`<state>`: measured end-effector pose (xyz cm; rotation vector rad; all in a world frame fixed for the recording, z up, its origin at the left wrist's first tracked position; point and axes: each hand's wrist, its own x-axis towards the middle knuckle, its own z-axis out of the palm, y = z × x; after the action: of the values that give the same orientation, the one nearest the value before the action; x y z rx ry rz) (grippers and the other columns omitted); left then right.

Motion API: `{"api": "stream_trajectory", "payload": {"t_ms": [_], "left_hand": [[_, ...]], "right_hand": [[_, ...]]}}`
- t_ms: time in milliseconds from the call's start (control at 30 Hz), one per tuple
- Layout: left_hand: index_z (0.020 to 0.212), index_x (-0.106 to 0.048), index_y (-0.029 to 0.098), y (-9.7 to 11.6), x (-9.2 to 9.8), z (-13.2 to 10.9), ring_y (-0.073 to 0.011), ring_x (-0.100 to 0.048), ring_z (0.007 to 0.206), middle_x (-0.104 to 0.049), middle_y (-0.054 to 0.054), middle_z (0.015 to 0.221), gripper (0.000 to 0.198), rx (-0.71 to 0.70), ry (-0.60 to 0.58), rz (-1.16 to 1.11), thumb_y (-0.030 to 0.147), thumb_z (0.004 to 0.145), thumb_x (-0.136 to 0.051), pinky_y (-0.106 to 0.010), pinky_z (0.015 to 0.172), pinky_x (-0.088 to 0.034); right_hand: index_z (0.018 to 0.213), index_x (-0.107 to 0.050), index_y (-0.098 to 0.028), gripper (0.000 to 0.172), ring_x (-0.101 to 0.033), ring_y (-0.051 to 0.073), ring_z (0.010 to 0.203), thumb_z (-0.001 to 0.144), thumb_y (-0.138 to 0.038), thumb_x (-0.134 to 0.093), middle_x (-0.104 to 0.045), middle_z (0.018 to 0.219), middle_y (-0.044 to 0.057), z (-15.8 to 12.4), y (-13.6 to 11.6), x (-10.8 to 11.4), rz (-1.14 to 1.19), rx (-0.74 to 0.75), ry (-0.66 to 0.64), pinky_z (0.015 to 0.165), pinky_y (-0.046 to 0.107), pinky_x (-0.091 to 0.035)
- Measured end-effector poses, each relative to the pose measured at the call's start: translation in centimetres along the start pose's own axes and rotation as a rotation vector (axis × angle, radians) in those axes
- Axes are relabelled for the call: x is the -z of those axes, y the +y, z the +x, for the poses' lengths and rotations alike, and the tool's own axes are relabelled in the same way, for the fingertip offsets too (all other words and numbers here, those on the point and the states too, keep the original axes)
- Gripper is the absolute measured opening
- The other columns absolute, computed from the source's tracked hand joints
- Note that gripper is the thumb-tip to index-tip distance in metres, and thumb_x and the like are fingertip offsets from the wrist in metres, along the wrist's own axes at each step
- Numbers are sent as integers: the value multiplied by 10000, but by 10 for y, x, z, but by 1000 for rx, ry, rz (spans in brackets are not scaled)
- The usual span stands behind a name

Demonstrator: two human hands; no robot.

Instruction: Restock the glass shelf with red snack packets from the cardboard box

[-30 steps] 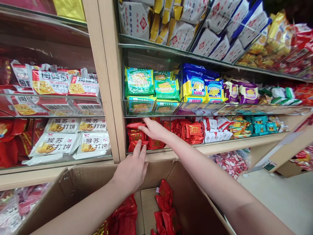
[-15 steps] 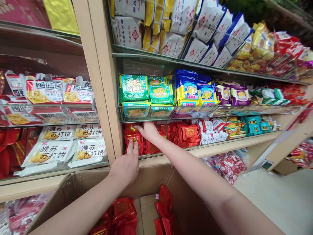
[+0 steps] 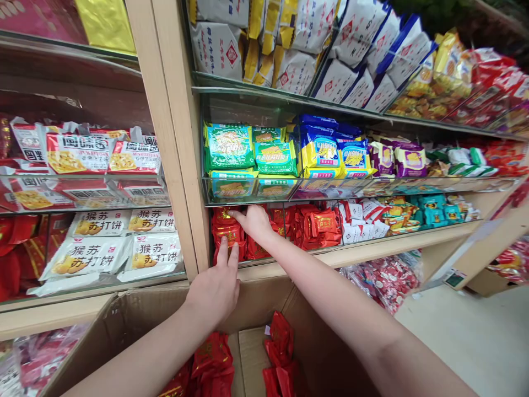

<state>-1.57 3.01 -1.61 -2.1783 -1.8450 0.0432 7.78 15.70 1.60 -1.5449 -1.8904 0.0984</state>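
My left hand (image 3: 215, 288) reaches up to the glass-fronted shelf bin, its fingers stretched flat against the stack of red snack packets (image 3: 225, 234). My right hand (image 3: 255, 221) is inside the same bin, fingers spread over the top of the red packets (image 3: 258, 249) beside that stack. Neither hand grips a packet. Below my arms stands an open cardboard box (image 3: 124, 320) with more red packets (image 3: 281, 353) lying in it.
Shelves of packaged biscuits surround the bin: green packs (image 3: 229, 146), blue and yellow packs (image 3: 326, 151) above, white packs (image 3: 99, 253) at left, red and white packets (image 3: 326, 226) at right. A wooden upright (image 3: 177, 154) divides the shelves. Floor (image 3: 475, 336) lies at right.
The red packets my hands were placing one second ago now sit stacked in the bin. Both hands stay pressed on them; the view has shifted slightly.
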Motion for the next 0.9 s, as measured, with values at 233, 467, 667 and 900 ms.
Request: {"api": "stream_trajectory", "payload": {"t_ms": [233, 467, 667, 900], "left_hand": [[1360, -173, 144, 5, 4, -4, -256, -652, 725, -13, -141, 1434, 632, -30, -23, 19, 277, 783, -393, -360, 578, -506], [1356, -187, 118, 6, 8, -7, -260, -640, 782, -37, -99, 1439, 615, -27, -13, -13, 296, 795, -365, -369, 618, -505], [1357, -180, 121, 3, 10, -9, -256, -631, 811, -64, -83, 1445, 601, -31, -43, -38, 282, 799, -336, -373, 655, -492], [1366, -138, 133, -10, 16, 14, -278, -547, 1005, -58, -48, 1455, 604, 11, 85, -137, 319, 812, -289, -384, 744, -461]], "right_hand": [[949, -576, -133, 374, -557, 221, 878, 826, -430, -385, -630, 897, 122, -23, 7, 18, -13, 126, 31, 755, 334, -397], [1066, -535, -173, 284, -449, 207, 969, 837, -224, -376, -577, 1031, 76, -48, 16, 24, -115, 386, 81, 818, 342, -363], [1078, -524, -186, 291, -448, 221, 965, 853, -273, -361, -573, 1036, 85, -41, 7, 22, -117, 339, 111, 810, 362, -361], [936, -592, -178, 313, -559, 259, 900, 802, -408, -428, -638, 908, 100, -6, -6, 6, 84, -51, -6, 781, 404, -374]]}}
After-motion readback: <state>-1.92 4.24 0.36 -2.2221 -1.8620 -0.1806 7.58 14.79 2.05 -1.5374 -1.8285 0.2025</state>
